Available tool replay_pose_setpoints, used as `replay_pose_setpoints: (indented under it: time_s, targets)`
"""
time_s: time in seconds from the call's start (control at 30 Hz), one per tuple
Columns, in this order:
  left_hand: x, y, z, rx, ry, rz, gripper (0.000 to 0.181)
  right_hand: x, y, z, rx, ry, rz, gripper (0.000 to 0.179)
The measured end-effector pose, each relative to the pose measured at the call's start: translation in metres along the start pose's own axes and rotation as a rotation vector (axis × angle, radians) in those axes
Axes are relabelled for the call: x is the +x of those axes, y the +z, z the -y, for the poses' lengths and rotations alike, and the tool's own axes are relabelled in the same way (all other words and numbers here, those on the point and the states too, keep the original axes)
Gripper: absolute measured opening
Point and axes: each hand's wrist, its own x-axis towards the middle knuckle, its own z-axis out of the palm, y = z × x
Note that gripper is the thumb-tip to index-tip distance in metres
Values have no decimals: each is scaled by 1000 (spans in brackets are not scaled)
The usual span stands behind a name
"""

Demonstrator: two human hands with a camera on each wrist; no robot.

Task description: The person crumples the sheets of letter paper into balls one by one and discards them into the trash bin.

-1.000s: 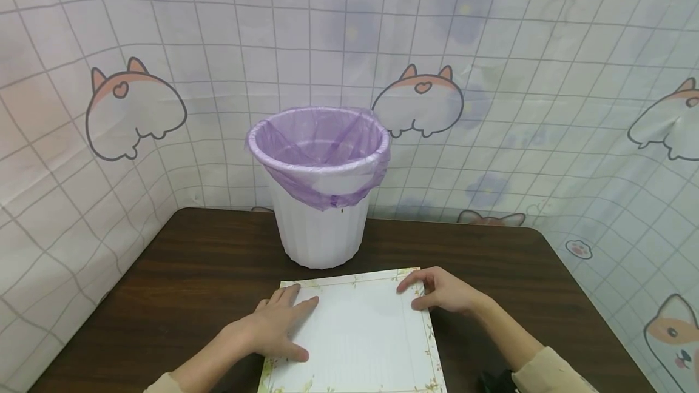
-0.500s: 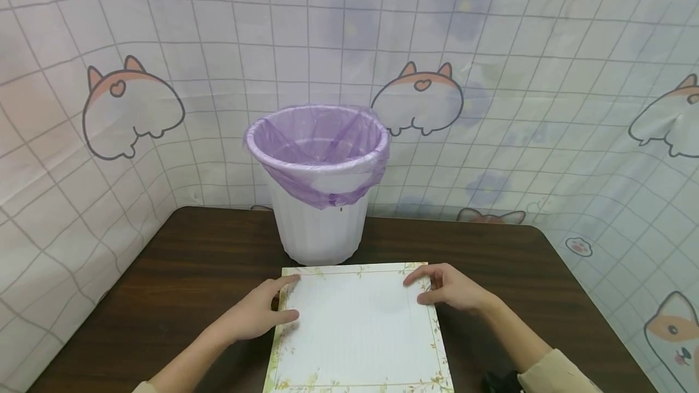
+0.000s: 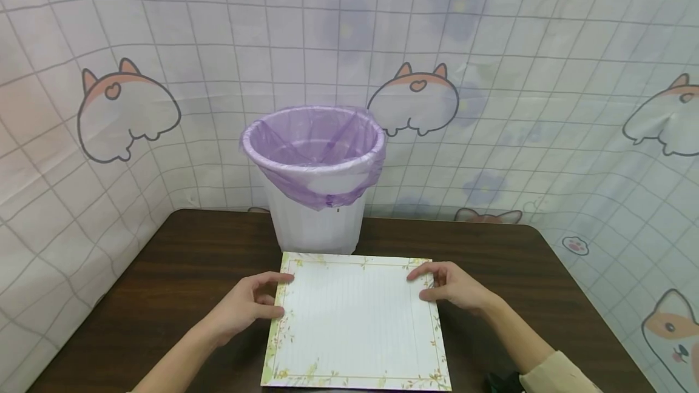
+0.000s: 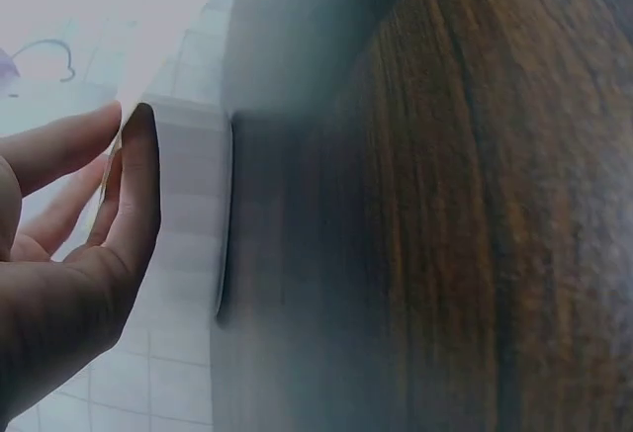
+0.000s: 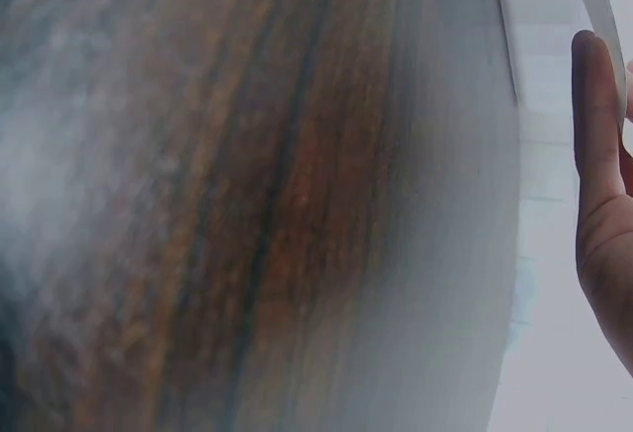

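A sheet of lined letter paper [image 3: 355, 326] with a green and yellow floral border spans the space between both hands, in front of the bin. My left hand [image 3: 240, 307] pinches its left edge near the far corner, fingers beneath and thumb on top. In the left wrist view the thin paper edge runs between the thumb and fingers [image 4: 138, 185], above the tabletop. On the other side, my right hand [image 3: 455, 287] holds the right edge close to the far right corner. The right wrist view shows its fingers [image 5: 595, 116] against the sheet's underside.
Behind the paper stands a white wastebasket [image 3: 311, 220] lined with a purple bag [image 3: 327, 190]. The dark wood table [image 3: 202, 253] meets a grid-patterned cloth [image 3: 306, 29] at back and sides. A black object [image 3: 503, 382] lies by the right sleeve.
My left hand has shifted from lying flat over the paper to pinching its left edge. The sheet has risen toward the bin and now overlaps the bin's base in the head view.
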Motion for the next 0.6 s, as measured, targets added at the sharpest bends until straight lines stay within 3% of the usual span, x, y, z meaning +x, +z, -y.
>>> replay_pose_setpoints:
  time_s: [0.23, 0.5, 0.6]
  targets:
    - [-3, -1, 0, 45, -6, -21, 59, -2, -4, -5, 54, -29, -29, 41]
    - [-4, -2, -1, 60, -17, -46, 60, -6, -9, -12, 337, -59, -9, 69]
    - [-4, -2, -1, 63, -19, -51, 60, -8, -9, -13, 403, -74, 1, 67]
